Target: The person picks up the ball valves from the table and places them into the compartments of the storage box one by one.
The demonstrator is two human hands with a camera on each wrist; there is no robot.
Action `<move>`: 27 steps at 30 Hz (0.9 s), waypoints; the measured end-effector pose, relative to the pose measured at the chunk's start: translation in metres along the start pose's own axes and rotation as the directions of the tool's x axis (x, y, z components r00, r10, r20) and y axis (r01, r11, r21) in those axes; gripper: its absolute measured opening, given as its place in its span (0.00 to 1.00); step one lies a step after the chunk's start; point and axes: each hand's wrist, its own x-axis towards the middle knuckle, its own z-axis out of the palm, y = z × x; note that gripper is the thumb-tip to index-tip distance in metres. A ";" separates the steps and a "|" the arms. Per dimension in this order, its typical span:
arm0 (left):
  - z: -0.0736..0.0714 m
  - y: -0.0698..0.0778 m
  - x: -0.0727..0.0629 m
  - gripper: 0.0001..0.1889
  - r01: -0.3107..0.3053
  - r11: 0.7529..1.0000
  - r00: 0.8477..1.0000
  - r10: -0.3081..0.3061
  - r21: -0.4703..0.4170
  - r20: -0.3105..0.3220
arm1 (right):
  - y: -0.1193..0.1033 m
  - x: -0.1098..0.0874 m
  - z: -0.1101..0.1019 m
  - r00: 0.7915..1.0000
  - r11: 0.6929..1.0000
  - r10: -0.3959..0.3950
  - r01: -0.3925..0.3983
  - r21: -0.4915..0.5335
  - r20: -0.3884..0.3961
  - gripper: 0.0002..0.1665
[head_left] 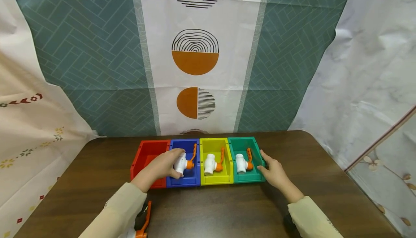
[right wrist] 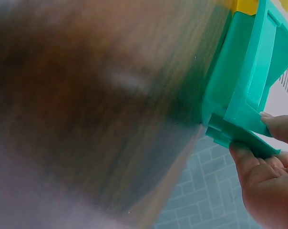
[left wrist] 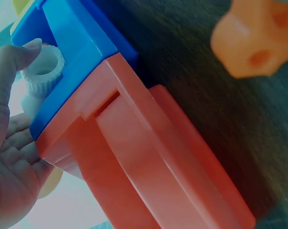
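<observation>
Left hand (head_left: pixel 165 163): grip pinching the blue-bin valve (head_left: pixel 180 163), thumb against its white open end, fingers on the far side; valve sits inside the blue bin (head_left: pixel 183 182), orange handle on its right side pointing to the desk's far edge. Right hand (head_left: pixel 275 173): grip pinching the right side wall of the green bin (head_left: pixel 248 178), thumb on the rim, fingers outside. Next out, the yellow-bin valve (head_left: pixel 209 164) lies in the yellow bin (head_left: pixel 216 180), the green-bin valve (head_left: pixel 241 163) in the green bin, handles also toward the far edge. Red bin (head_left: pixel 156 145) joins the blue one on the left. All four bins stand in one touching row near the middle of the desk's (head_left: pixel 211 209) far edge. Fourth valve (head_left: pixel 141 234) on the desk, nearer side, left of middle, mostly hidden by the left sleeve (head_left: pixel 114 211)
</observation>
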 end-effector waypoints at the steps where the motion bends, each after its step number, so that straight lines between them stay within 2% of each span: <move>1: 0.000 0.000 0.000 0.39 0.000 1.000 1.000 0.000 0.003 -0.002 | 0.000 0.000 0.000 1.000 1.000 0.000 0.000 0.002 0.000 0.37; 17: 0.002 -0.001 0.011 0.40 0.025 1.000 0.999 -0.026 0.017 0.028 | 0.001 0.000 0.002 1.000 1.000 0.005 -0.005 0.003 -0.006 0.37; 21: 0.003 -0.002 0.012 0.41 0.012 0.999 0.999 -0.013 0.038 0.031 | 0.001 0.001 0.001 1.000 1.000 0.000 0.000 0.005 -0.011 0.37; 27: 0.005 -0.003 0.013 0.41 -0.046 0.994 0.999 0.043 0.104 0.031 | 0.000 0.000 0.000 1.000 1.000 0.004 -0.004 0.011 -0.006 0.37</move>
